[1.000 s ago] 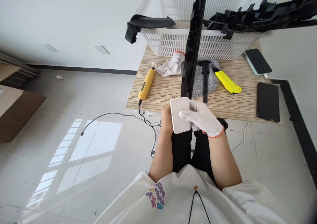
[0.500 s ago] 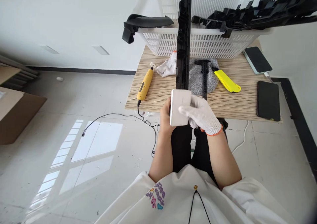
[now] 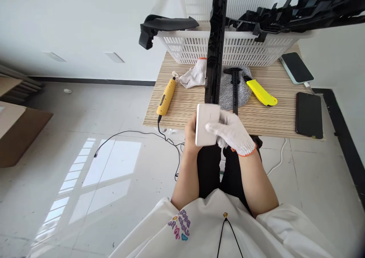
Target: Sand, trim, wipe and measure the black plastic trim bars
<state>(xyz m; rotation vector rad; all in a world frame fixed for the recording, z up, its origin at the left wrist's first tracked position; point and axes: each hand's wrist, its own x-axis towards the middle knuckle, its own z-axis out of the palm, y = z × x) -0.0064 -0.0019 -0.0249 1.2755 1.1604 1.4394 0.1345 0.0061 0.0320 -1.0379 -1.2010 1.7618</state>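
Note:
My bare left hand (image 3: 190, 132) is mostly hidden behind a white rectangular block (image 3: 207, 124) and appears to grip the lower end of a long black plastic strip (image 3: 215, 49), which stands nearly upright in front of me. My right hand (image 3: 232, 132), in a white knit glove with an orange cuff, presses its closed fingers on the block against the strip's lower end. Both hands are held just in front of the near edge of the small wooden table (image 3: 265, 115).
On the table lie a yellow rotary tool (image 3: 167, 97) with its cord trailing to the floor, a spare white glove (image 3: 194, 75), a grey cloth (image 3: 238, 91), a black caliper (image 3: 235, 87), a yellow scraper (image 3: 261, 93) and two phones (image 3: 309, 114). A white basket (image 3: 228, 47) holds more black strips.
The black strip has swung from leaning right to nearly upright. My hands and the white block have risen slightly along it.

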